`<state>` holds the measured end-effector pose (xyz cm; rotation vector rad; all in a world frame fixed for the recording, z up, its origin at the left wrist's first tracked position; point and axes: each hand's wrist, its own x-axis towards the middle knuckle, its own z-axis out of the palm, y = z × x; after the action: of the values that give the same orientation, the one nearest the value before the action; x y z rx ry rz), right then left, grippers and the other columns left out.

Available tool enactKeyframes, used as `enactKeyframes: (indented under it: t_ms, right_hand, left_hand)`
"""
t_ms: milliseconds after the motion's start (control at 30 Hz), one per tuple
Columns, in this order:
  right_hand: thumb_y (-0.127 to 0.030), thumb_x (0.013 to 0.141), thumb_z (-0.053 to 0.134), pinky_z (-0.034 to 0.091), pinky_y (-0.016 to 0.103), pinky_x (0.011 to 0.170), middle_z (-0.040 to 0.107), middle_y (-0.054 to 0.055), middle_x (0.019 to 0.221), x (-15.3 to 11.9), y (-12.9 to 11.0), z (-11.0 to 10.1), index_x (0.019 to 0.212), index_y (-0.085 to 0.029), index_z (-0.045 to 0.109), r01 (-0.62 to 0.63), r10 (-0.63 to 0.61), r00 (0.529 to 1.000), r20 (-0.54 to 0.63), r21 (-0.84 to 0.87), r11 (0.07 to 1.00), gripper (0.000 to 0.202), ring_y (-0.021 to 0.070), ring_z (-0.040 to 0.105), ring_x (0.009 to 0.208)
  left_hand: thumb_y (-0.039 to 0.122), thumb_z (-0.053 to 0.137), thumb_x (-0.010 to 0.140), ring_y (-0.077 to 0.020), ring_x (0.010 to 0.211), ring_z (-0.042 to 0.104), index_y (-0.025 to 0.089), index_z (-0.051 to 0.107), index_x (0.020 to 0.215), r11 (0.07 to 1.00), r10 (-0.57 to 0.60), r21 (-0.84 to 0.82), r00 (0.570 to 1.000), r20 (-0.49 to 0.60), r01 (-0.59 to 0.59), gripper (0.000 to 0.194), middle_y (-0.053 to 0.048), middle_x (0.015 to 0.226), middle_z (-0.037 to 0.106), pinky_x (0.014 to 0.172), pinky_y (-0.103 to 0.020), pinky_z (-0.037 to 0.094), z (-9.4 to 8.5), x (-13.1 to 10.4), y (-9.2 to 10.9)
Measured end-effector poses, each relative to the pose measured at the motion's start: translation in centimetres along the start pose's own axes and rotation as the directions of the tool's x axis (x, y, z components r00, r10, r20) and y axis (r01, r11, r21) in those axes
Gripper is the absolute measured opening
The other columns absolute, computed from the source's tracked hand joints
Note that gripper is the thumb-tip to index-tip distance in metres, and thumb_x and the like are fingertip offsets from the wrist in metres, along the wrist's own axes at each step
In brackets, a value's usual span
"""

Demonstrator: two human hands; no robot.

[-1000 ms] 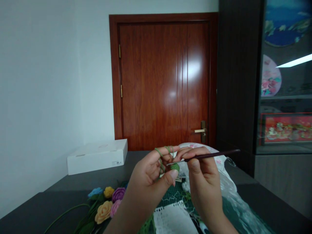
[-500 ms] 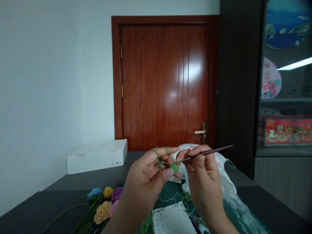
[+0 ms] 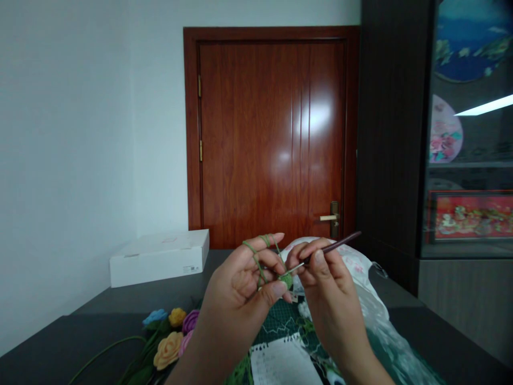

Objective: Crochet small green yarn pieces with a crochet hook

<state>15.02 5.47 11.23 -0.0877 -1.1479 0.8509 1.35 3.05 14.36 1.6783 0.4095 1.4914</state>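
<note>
Between the thumb and fingers of my left hand (image 3: 244,289) is a small green crochet piece (image 3: 286,280). Green yarn (image 3: 256,251) winds around the raised index finger and runs down to the piece. My right hand (image 3: 328,289) grips a crochet hook (image 3: 340,243) with a dark handle, slanting up to the right. The hook's thin metal shaft reaches the top of the green piece; its very tip is too small to make out.
Crocheted flowers (image 3: 169,350) lie at the left, behind my left forearm. Below my hands are a green cutting mat (image 3: 276,321) and a handwritten notepad (image 3: 280,361). A white plastic bag (image 3: 372,299) spreads at the right. A white box (image 3: 160,259) stands at the back left.
My right hand has shifted slightly left with the hook, which now tilts more steeply. My left index finger has risen a little, and the yarn from it stretches longer to the green piece.
</note>
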Motion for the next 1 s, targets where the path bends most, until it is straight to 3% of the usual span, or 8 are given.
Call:
enactKeyframes:
  t_ms: [133,233,367,500,833,1000]
  right_hand:
    - [-0.039,0.098,0.062,0.046,0.024,0.060,0.057,-0.002,0.073,0.42,-0.04,-0.36,0.079,-0.020,0.064,-0.110,0.108,0.989,0.099,0.022,0.994,0.027,0.0118,0.052,0.064]
    - [-0.036,0.093,0.071,0.047,0.024,0.063,0.058,-0.002,0.072,0.64,-0.12,-0.65,0.080,-0.020,0.065,-0.073,0.078,0.978,0.191,-0.031,0.997,0.021,0.0127,0.055,0.067]
    - [-0.033,0.088,0.078,0.053,0.028,0.074,0.068,0.002,0.084,0.49,-0.13,-0.55,0.086,-0.022,0.070,0.106,-0.087,0.983,0.160,-0.114,0.988,0.013,0.0168,0.065,0.082]
    - [-0.032,0.092,0.073,0.055,0.031,0.075,0.070,0.001,0.083,0.14,0.02,-0.35,0.090,-0.024,0.069,0.161,-0.149,0.981,0.120,-0.091,0.983,0.009,0.0177,0.067,0.080]
    - [-0.030,0.099,0.064,0.052,0.031,0.080,0.071,-0.001,0.086,-0.11,0.06,-0.30,0.095,-0.027,0.065,0.124,-0.121,0.988,0.097,-0.023,0.992,0.005,0.0165,0.067,0.084]
    - [-0.034,0.100,0.061,0.050,0.032,0.083,0.071,-0.001,0.086,0.07,0.00,-0.40,0.096,-0.027,0.062,0.091,-0.092,0.988,0.121,0.015,0.996,0.008,0.0171,0.067,0.088]
  left_hand:
    - [0.009,0.073,0.082,-0.0142,0.072,0.067,0.014,0.058,0.130,0.999,0.033,0.010,0.998,0.047,-0.034,0.049,-0.001,0.083,0.064,0.068,-0.027,0.062,-0.30,0.06,-0.05]
    - [0.010,0.073,0.083,-0.0134,0.073,0.067,0.017,0.062,0.128,0.999,0.045,0.008,0.997,0.064,-0.046,0.047,0.000,0.083,0.064,0.069,-0.026,0.061,-0.62,0.04,0.06]
    - [0.010,0.076,0.082,-0.0139,0.077,0.068,0.020,0.069,0.120,0.999,0.044,0.021,0.997,0.057,-0.045,0.041,-0.002,0.088,0.068,0.071,-0.025,0.061,-0.63,-0.14,0.16]
    - [0.008,0.076,0.080,-0.0175,0.087,0.070,0.021,0.073,0.108,0.992,0.052,0.110,0.998,0.017,-0.054,0.031,-0.005,0.099,0.074,0.076,-0.028,0.060,-0.31,-0.36,0.34]
    - [0.011,0.074,0.078,-0.0227,0.095,0.072,0.019,0.074,0.100,0.938,0.042,0.345,0.999,-0.023,-0.031,0.024,-0.007,0.099,0.076,0.086,-0.034,0.057,-0.52,-0.50,0.61]
    - [0.011,0.075,0.078,-0.0186,0.087,0.071,0.021,0.074,0.106,0.931,0.054,0.363,0.998,-0.015,-0.045,0.030,-0.006,0.098,0.076,0.083,-0.031,0.056,-0.61,-0.47,0.54]
